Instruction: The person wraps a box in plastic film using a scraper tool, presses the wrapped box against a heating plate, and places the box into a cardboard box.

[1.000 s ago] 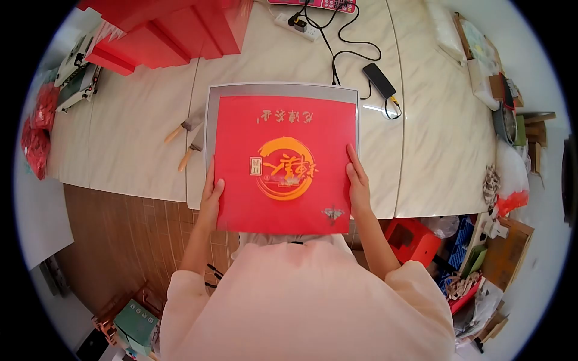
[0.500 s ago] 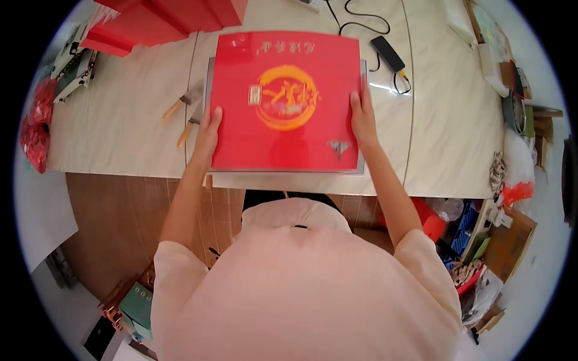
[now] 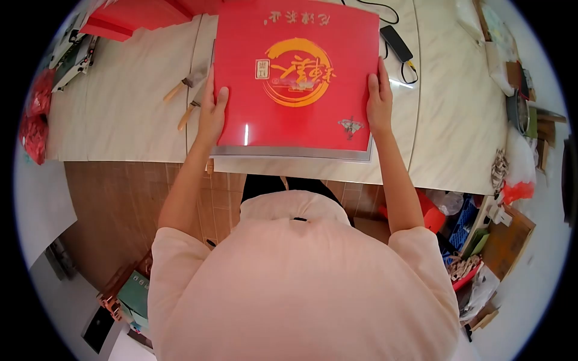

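Note:
Both my hands grip a square red gift box point(image 3: 247, 123) with a yellow ring-shaped emblem and silver lettering, which appears upside down to me. My left hand point(image 3: 212, 114) is closed on its left edge, thumb on the top face. On the opposite edge my right hand point(image 3: 379, 102) holds it the same way, with the other fingers hidden along the side. Under the box shows the near edge of a grey flat board point(image 3: 289, 152) lying on the table. Two wooden-handled scrapers, a farther one point(image 3: 174, 91) and a nearer one point(image 3: 185, 119), lie left of my left hand.
A black device point(image 3: 395, 43) with a cable lies right of the box on the marble-patterned table point(image 3: 132, 120). Several red boxes point(image 3: 138, 21) stand at the back left. Red bags point(image 3: 35, 132) are at the far left. Mixed items and a wooden board point(image 3: 510, 240) sit at the right.
The red box looks larger and sits farther up and right in view, carried by both hands. More of the grey board's near edge shows below it. The view has shifted slightly.

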Demonstrator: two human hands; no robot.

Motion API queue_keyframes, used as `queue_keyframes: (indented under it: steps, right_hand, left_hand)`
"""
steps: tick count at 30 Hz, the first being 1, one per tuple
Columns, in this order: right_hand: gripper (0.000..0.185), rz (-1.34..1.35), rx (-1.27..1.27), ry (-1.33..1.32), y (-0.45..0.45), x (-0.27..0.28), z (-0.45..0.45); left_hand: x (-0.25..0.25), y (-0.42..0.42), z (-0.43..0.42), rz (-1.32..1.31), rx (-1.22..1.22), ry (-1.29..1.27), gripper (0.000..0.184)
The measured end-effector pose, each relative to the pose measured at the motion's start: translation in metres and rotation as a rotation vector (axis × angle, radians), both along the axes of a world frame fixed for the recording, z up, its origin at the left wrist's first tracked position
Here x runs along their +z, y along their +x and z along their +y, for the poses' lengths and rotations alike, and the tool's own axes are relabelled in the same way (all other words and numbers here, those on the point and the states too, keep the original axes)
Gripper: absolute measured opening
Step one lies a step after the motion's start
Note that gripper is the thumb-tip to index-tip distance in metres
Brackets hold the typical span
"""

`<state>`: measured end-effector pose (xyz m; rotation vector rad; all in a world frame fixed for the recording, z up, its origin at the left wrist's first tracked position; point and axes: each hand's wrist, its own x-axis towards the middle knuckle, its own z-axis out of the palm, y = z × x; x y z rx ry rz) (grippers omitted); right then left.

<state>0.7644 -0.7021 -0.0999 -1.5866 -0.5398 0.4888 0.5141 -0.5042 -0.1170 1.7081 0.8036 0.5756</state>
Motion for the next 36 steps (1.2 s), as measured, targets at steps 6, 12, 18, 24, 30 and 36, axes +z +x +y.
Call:
queue_keyframes:
  steps: [6,12,18,24,30,36]
  right_hand:
    - [0.049,-0.022,-0.006,-0.072,-0.014,-0.021,-0.027]
    - [0.048,-0.053,0.027,-0.094,-0.057,-0.033,-0.065]
    - [0.048,-0.099,0.042,-0.074,-0.062,-0.037,-0.027]
    - [0.048,0.082,-0.041,-0.084,-0.025,-0.041,-0.063]
    - [0.05,0.476,-0.104,-0.005,-0.028,-0.013,-0.085]
    - [0.05,0.207,-0.079,-0.105,-0.017,-0.026,-0.079]
  left_hand:
    - [-0.011,-0.018,-0.01,-0.04,-0.061,-0.107,0.054]
    - [-0.018,-0.069,-0.035,0.034,0.05,-0.327,0.055]
    - [-0.011,-0.073,-0.007,0.103,0.091,-0.357,0.059]
    - [-0.01,-0.02,-0.026,0.199,0.031,-0.102,0.059]
    - [-0.004,-0.013,-0.052,-0.006,-0.02,-0.291,0.052]
    - [-0.016,-0.031,-0.041,0.096,0.048,-0.278,0.057]
